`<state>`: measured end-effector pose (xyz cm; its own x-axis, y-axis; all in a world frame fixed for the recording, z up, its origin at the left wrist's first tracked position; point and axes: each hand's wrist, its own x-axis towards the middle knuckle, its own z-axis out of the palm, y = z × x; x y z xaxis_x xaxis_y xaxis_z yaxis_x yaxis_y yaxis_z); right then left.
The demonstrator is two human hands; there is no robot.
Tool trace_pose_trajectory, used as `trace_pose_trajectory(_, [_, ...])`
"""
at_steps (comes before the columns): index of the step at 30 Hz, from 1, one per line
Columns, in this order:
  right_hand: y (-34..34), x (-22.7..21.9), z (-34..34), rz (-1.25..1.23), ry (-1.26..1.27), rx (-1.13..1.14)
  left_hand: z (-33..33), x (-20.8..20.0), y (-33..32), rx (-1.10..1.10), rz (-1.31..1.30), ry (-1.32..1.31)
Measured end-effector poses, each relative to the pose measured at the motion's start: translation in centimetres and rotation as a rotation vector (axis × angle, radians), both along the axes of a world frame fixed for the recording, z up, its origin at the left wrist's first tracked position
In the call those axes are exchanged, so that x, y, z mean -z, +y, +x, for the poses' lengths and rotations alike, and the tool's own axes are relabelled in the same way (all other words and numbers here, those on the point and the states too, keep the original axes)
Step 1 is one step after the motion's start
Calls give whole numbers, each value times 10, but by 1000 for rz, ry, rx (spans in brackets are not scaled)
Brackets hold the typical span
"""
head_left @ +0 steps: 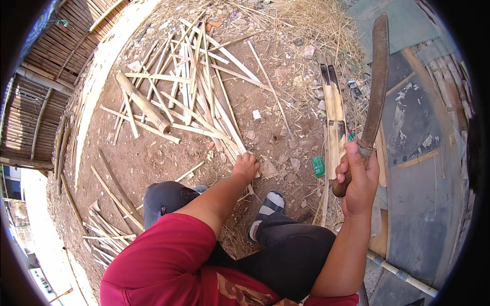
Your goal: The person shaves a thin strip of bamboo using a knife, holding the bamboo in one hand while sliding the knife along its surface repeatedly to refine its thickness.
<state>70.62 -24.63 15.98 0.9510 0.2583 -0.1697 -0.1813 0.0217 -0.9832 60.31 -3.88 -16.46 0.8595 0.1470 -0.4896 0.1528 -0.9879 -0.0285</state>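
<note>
My right hand (359,178) is wrapped round the dark wooden handle of a machete (378,81). Its long, brownish blade points up and away from me, curving slightly near the tip. Low over the dirt, my left hand (246,167) is closed on the near end of a bamboo strip (232,145), fingers curled down over it. That strip lies at the edge of a loose pile of split bamboo strips (196,66) spread on the ground ahead. Under my left palm, the exact grip is hidden.
A thick bamboo piece (143,102) lies across the pile's left side. Split bamboo halves (335,109) lie beside the machete, near a crushed green bottle (318,166). Dark sheets (416,204) line the right. More strips (104,232) lie at lower left; a slatted wall (46,102) stands beyond.
</note>
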Motion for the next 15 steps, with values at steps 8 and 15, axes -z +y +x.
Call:
trace_pose_trajectory(8, [-4,-5,-4,-21,-54,-57,-1,-26,9,43,-32,-238])
trace_pose_trajectory(15, [-8,-7,-7,19,-71,-77,42,-162,45,77,-149,-1158])
